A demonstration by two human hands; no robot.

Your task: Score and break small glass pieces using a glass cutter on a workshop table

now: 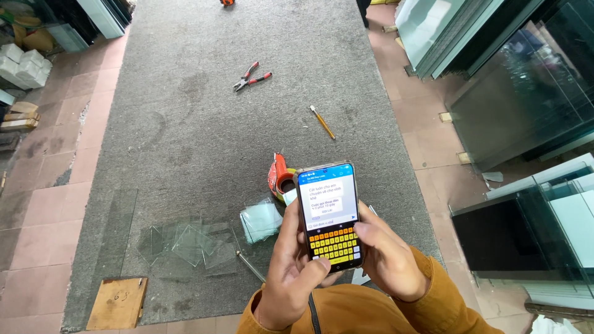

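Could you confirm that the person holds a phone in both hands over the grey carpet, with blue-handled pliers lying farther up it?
Not quite: the pliers have red handles, not blue, as the head view shows. The rest holds: the left hand and right hand hold the phone over the grey carpet, with the pliers farther up it.

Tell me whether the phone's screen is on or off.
On. The smartphone, held in the left hand and right hand, shows a lit message view and a yellow on-screen keyboard.
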